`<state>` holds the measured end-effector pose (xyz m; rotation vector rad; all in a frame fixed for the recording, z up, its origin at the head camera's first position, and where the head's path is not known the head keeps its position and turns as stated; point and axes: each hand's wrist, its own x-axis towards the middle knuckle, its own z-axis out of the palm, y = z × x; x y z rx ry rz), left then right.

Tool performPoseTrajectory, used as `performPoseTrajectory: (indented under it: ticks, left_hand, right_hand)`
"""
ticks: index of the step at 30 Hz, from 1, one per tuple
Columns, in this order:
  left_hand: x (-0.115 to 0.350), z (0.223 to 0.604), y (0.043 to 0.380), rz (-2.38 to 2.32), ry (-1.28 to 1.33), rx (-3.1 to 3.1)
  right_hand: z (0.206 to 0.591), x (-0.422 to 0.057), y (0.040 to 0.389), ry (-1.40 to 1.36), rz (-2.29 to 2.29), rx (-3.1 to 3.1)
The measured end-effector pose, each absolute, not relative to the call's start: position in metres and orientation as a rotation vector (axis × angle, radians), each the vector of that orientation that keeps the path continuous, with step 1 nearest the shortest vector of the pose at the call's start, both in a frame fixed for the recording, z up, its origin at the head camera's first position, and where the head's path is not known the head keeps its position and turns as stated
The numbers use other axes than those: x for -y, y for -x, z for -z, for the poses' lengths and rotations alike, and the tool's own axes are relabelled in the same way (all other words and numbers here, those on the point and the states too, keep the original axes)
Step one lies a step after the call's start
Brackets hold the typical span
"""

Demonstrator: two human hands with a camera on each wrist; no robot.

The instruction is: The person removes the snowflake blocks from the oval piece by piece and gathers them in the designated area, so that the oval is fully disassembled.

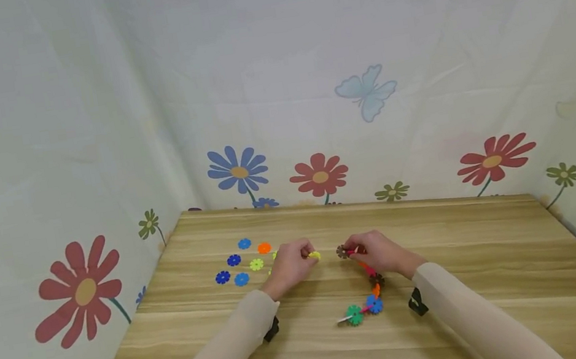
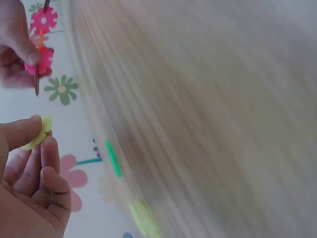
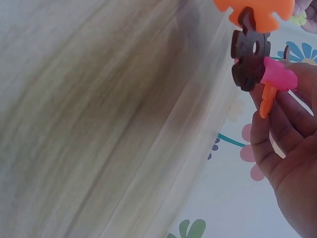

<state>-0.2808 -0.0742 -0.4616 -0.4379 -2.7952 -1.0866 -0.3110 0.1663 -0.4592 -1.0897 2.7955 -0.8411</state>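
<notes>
In the head view my left hand (image 1: 291, 264) pinches a yellow notched plastic disc (image 1: 314, 255) between thumb and fingertips. To its right, my right hand (image 1: 379, 251) grips a chain of interlocked flower-shaped discs close to its far end. A brown disc (image 1: 341, 251) sticks out from that end toward the yellow one, with a gap between them. From under the right hand the chain curves down toward me, through a blue disc (image 1: 374, 304) and a green disc (image 1: 354, 315), ending in a white one. Pink and orange discs (image 3: 267, 100) show beside the right fingers in the right wrist view.
Several loose discs lie on the wooden table (image 1: 189, 343) left of my left hand, among them an orange disc (image 1: 264, 248) and a dark blue disc (image 1: 222, 277). A flower-print curtain (image 1: 273, 82) stands behind the table and along its sides.
</notes>
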Motion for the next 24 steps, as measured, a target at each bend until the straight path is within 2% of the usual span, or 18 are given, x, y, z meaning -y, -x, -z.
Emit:
performPoseTrajectory:
  ticks: [8,24]
  left_hand:
    - [0.092,0.462,0.292,1.168,0.295,2.785]
    - [0.108,0.455,0.296,1.248,0.296,2.862]
  right_hand:
    - [0.458,-0.167,0.31,1.094,0.861,-2.779]
    - [0.459,-0.167,0.311,1.115,0.829,-2.785]
